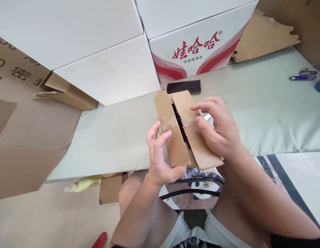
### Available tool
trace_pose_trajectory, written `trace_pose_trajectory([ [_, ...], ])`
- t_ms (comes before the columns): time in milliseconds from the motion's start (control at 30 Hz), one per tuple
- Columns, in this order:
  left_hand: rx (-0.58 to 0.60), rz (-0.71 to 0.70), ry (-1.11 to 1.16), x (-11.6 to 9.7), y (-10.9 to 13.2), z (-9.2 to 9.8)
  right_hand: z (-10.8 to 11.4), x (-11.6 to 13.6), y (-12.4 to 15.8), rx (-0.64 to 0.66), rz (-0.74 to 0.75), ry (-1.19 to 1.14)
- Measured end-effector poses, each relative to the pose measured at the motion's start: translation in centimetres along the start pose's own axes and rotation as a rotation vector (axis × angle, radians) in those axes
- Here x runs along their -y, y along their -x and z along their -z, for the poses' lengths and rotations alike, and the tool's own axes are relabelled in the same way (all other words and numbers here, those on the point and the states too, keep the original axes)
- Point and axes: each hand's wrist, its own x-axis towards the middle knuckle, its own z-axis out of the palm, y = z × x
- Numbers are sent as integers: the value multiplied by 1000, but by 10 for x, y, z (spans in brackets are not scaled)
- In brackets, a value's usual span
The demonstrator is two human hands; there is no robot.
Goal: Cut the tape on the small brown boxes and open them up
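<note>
A small brown cardboard box sits at the near edge of the covered table, its two top flaps slightly apart with a dark gap between them. My left hand holds the box at its left side and near corner, thumb at the near end and fingers by the left flap. Over the right flap, my right hand has its fingers apart, with fingertips at or just above the cardboard. Clear tape remnants show across both flaps. What lies inside the box is too dark to make out.
Behind the box lies a black phone before stacked white cartons. Large brown cardboard stands at left, and torn cardboard at back right. A purple-handled item rests far right. Below are a small carton and red object.
</note>
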Motion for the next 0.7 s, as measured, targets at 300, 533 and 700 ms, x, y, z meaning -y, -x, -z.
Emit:
trace_pose_trajectory([
  [300,-689,633,260,18,-23,41,4,-37,10,-210,-270,-189],
  [533,-446,1071,640,15,-17,73,7,-44,13,-44,-302,-479],
  [700,-195,1210,796,13,-18,65,11,-24,11,375,-201,-385],
])
